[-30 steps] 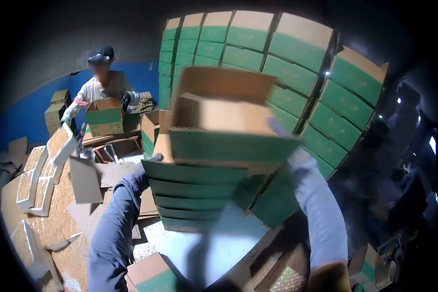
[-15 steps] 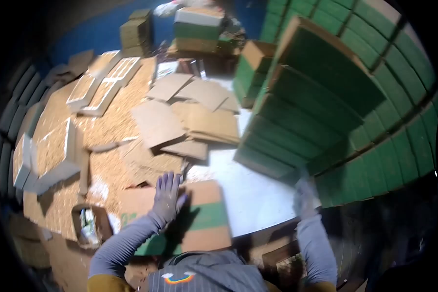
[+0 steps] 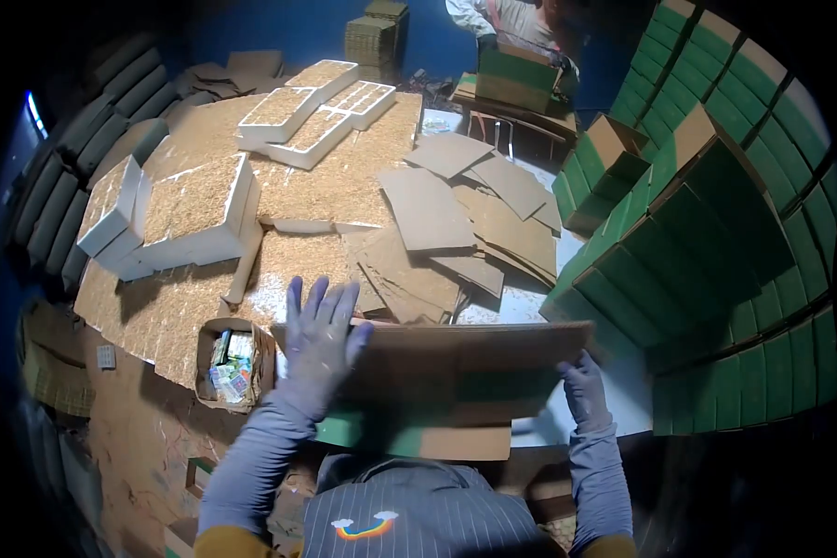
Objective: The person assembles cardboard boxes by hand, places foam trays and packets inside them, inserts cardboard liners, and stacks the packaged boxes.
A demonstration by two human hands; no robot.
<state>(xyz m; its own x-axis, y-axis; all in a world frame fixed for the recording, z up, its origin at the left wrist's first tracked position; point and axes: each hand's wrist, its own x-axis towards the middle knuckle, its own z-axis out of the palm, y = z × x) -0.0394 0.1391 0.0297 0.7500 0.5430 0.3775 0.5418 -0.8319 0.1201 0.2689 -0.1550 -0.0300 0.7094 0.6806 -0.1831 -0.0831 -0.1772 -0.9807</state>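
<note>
With your right grip (image 3: 586, 389) clamped on the carton (image 3: 456, 377), brace its opposite end using your spread left grip (image 3: 318, 342).

The cardboard carton (image 3: 437, 372) blocks the way straight ahead, stretching from the left grip (image 3: 321, 339) across to the right grip (image 3: 584, 391). Past its right end, a strip of white surface (image 3: 628, 391) offers a low passage, walled in farther right by stacked green boxes (image 3: 656, 251). Beyond the carton, loose cardboard sheets (image 3: 432, 212) (low enough to pass over) cover the middle; white trays (image 3: 200, 246) and a small open box (image 3: 266, 367) obstruct the left.
</note>
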